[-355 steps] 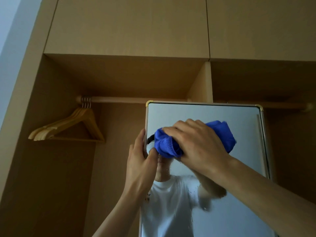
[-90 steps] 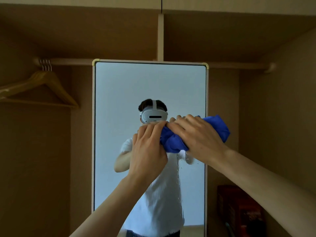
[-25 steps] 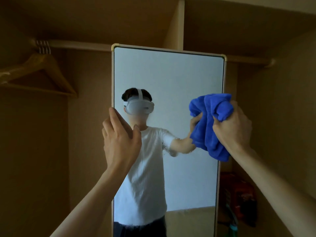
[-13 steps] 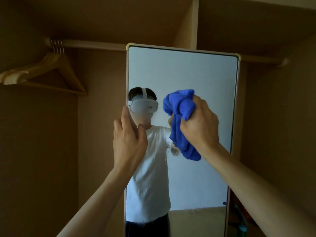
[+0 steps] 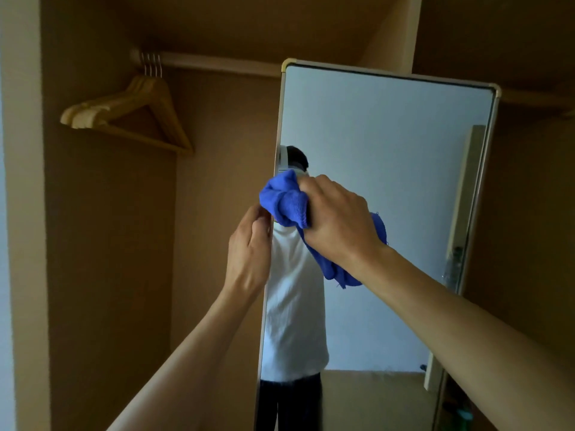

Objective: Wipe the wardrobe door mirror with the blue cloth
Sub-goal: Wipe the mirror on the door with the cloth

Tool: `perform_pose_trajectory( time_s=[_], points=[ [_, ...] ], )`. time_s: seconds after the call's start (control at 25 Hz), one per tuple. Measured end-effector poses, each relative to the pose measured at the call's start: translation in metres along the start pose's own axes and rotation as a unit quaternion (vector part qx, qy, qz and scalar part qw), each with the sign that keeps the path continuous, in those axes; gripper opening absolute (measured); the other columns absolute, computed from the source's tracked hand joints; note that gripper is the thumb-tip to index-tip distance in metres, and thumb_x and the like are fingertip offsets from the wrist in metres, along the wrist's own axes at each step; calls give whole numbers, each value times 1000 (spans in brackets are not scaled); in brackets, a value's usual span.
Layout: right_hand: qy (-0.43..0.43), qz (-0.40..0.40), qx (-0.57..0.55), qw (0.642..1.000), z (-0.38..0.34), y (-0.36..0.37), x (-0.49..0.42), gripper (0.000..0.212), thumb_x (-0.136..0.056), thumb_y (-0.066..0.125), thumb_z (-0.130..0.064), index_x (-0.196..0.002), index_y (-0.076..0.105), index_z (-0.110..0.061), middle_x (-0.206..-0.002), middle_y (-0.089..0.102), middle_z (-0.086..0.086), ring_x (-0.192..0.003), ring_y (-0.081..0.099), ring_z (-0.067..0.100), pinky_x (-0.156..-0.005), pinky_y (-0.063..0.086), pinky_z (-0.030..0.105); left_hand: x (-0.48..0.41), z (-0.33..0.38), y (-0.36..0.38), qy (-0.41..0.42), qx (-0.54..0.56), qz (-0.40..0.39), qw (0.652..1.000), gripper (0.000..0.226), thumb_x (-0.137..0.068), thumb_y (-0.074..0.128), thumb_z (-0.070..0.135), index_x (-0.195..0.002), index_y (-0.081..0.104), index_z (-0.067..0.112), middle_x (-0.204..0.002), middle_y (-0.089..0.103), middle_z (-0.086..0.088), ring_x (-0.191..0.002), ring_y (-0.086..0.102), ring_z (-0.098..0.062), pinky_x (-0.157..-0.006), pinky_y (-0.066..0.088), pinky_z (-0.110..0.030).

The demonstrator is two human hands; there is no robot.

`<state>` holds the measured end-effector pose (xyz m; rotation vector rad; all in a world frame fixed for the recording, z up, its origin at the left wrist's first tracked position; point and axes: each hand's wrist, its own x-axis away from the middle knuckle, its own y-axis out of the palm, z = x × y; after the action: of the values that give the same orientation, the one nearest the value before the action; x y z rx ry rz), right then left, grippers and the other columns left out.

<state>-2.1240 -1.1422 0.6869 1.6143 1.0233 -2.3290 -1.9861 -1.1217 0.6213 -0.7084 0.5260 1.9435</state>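
A tall mirror [image 5: 389,144] in a pale metal frame stands in the open wardrobe, angled so its left edge is nearer. My right hand [image 5: 339,222] grips a bunched blue cloth [image 5: 286,203] and presses it against the glass by the mirror's left edge, at about mid-height. Part of the cloth hangs below my wrist. My left hand [image 5: 249,253] holds the mirror's left frame edge just below the cloth, fingers curled round the edge. The glass reflects a person in a white shirt.
Several wooden hangers [image 5: 133,110] hang from the rail [image 5: 217,62] at upper left. Wardrobe walls [image 5: 109,244] close in on the left and right. A vertical divider panel [image 5: 395,32] rises behind the mirror's top.
My right hand has swept the cloth leftward across the glass, from the right edge to the left edge. The mirror has swung to a sharper angle. My left hand stays on the left frame.
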Motion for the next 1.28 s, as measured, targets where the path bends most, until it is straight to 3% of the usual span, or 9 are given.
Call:
perform_pose_trajectory(
  time_s=[0.08,0.32,0.44,0.52,0.6,0.68,0.96,1.08,1.28],
  points=[
    [-18,-23,11,1000,-2,3,4,28,-83,56,-16,-111,56,-18,-86,41,-7,-78,56,23,-57,42,35,2,-4,-1,-26,22,-1,999,55,-92,28,43,-111,66,8,-108,70,-11,-104,65,-28,-99,50,-57],
    [-95,-46,54,993,-7,6,27,49,-80,64,-10,-128,59,-16,-103,61,3,-91,62,25,-64,32,31,3,-5,-4,-49,61,-7,997,63,-101,18,62,-134,63,31,-126,70,4,-119,64,-11,-109,47,-45],
    [-32,-53,36,997,-4,-6,7,31,-87,57,-17,-117,55,-18,-96,53,-2,-87,61,25,-63,46,37,1,2,-2,-40,44,-20,998,51,-101,15,65,-110,64,55,-112,73,4,-109,68,-16,-103,50,-50],
    [20,-14,29,999,1,-15,-15,27,-85,58,-20,-111,54,-16,-90,52,-2,-78,59,25,-59,45,36,0,6,-3,-27,11,-33,999,48,-98,13,70,-117,57,65,-116,72,7,-114,65,-16,-105,49,-48],
    [56,23,31,998,6,-24,-37,29,-83,61,-22,-110,54,-15,-88,54,0,-70,53,24,-59,39,34,-2,8,-4,-12,-4,-51,999,57,-94,12,76,-137,47,60,-135,65,9,-128,58,-14,-111,44,-48],
    [61,46,44,996,11,-30,-56,28,-87,61,-25,-111,54,-13,-87,53,2,-67,49,23,-60,37,33,-3,7,-5,-10,-7,-60,998,58,-89,11,81,-134,46,65,-140,62,9,-131,55,-14,-113,42,-48],
    [-30,-11,104,994,2,-23,-43,34,-77,66,-21,-109,58,-19,-90,46,-1,-78,54,24,-58,32,32,-7,-4,-7,-40,35,-41,998,61,-82,9,86,-119,55,67,-100,74,19,-100,69,-3,-103,51,-46],
    [-57,-61,80,993,1,-13,-10,37,-82,62,-21,-119,57,-20,-107,53,1,-95,59,25,-64,36,34,-7,-7,-6,-44,59,-44,996,76,-84,6,85,-126,61,53,-105,75,18,-105,69,-6,-105,50,-44],
    [-83,-89,90,988,-4,0,30,48,-80,67,-16,-127,57,-18,-112,55,4,-94,59,23,-67,30,31,-3,-4,-5,-50,77,-36,995,67,-84,12,85,-110,65,53,-106,76,20,-104,70,-1,-102,53,-39]
  ],
)
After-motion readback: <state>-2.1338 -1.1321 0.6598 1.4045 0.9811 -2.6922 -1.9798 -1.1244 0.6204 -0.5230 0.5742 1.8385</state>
